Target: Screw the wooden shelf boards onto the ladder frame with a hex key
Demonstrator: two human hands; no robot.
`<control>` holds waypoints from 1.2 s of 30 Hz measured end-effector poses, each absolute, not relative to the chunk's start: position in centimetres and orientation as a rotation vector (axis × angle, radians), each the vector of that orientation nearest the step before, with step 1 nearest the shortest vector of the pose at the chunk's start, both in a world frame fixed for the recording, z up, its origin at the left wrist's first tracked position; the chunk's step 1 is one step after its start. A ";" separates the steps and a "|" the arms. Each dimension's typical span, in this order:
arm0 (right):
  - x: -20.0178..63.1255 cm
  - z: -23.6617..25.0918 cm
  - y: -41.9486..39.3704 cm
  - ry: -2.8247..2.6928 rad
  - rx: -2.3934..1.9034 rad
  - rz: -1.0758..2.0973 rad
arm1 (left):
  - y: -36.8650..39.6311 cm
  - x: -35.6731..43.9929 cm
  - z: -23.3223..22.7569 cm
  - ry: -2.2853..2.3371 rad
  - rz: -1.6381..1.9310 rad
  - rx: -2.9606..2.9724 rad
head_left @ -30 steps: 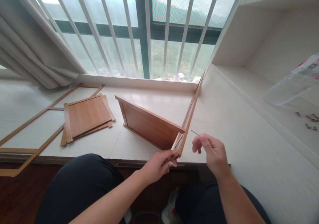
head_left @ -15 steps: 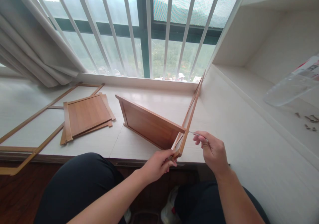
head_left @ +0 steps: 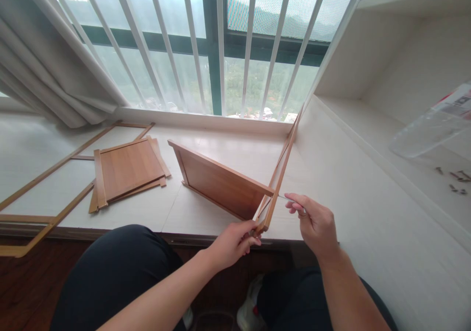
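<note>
My left hand is closed around the near end of a narrow wooden frame, which stands on edge along the right side of the ledge. In my right hand is a thin metal hex key, pinched between thumb and fingers. Its tip meets the outer face of the frame, opposite a brown wooden panel. That panel stands tilted on its long side, its right end against the frame. Whatever the tip sits in is too small to make out.
More wooden panels lie stacked on the white ledge to the left, over a second wooden frame. A shelf on the right holds a clear plastic bag and several screws. A barred window and grey curtain stand behind.
My right hand has turned slightly and the hex key's angle has shifted a little. The left hand, frame and panel stay almost where they were.
</note>
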State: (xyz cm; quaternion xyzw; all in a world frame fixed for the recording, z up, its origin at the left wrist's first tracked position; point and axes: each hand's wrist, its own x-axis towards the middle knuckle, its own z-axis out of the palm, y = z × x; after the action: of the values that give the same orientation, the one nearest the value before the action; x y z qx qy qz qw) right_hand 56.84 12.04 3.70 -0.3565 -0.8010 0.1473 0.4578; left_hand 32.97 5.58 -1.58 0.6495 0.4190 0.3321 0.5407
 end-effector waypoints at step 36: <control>53.6 6.3 10.7 -1.148 -0.849 1.691 | 5.5 33.1 -1.9 0.997 0.807 1.546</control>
State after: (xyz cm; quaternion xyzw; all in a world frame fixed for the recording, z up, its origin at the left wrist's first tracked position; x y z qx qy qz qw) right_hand 53.56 10.67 6.26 -0.3432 -0.4637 0.6833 0.4476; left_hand 33.10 5.53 -1.86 0.6496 0.4187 0.3389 0.5365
